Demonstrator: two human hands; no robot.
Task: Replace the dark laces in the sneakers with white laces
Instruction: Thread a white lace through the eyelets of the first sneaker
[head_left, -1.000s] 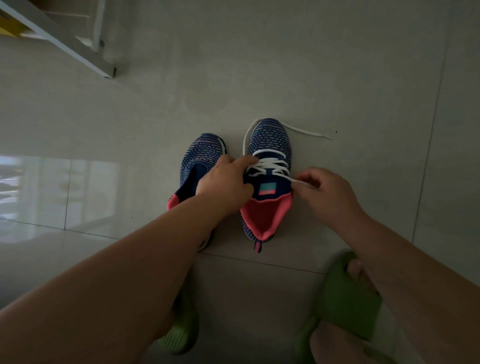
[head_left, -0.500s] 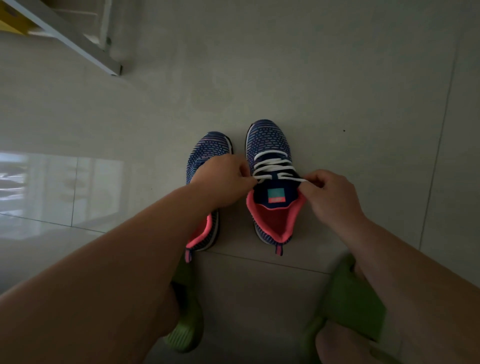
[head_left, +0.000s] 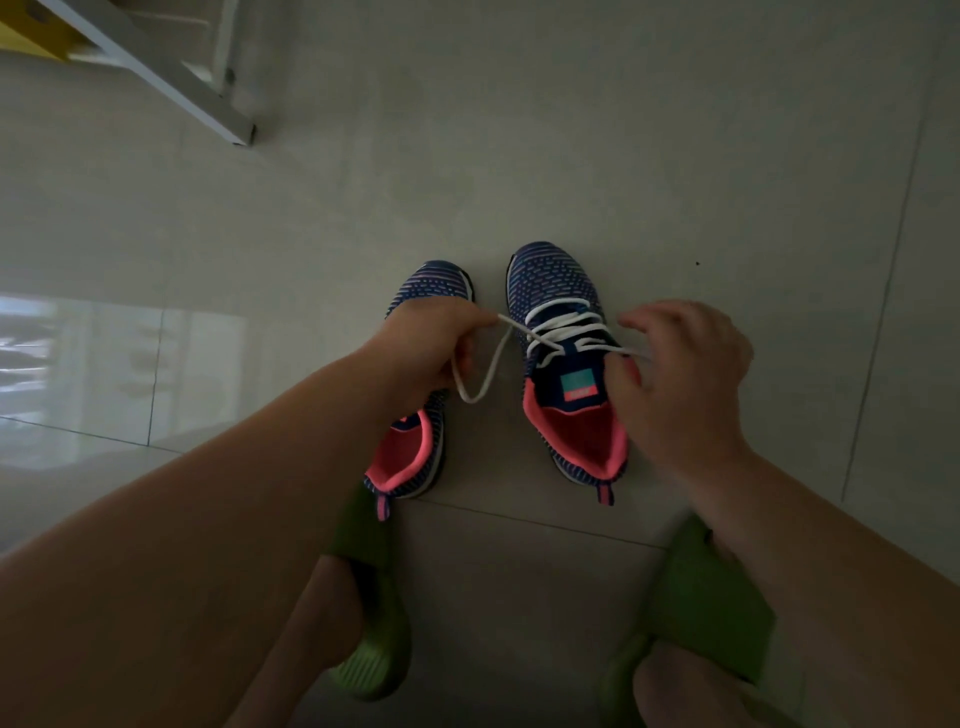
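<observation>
Two navy knit sneakers with pink linings stand side by side on the floor, toes pointing away from me. The right sneaker (head_left: 558, 291) has a white lace (head_left: 563, 325) threaded through its eyelets. My left hand (head_left: 428, 348) pinches one end of that lace, and a slack loop (head_left: 480, 382) hangs below the hand between the shoes. My right hand (head_left: 685, 364) holds the other end beside the tongue, with its upper fingers spread. The left sneaker (head_left: 415, 452) is partly hidden under my left hand and forearm, so its lacing cannot be seen.
My feet in green slippers (head_left: 366, 660) sit close in front of the shoes, the second slipper (head_left: 711, 608) at the lower right. A white frame leg (head_left: 156, 73) crosses the top left corner. The pale tiled floor (head_left: 675, 156) spreads around.
Both hands have drawn apart, pulling the lace ends outward from the right sneaker. A slack loop now hangs from my left hand. The view has shifted so the shoes sit lower.
</observation>
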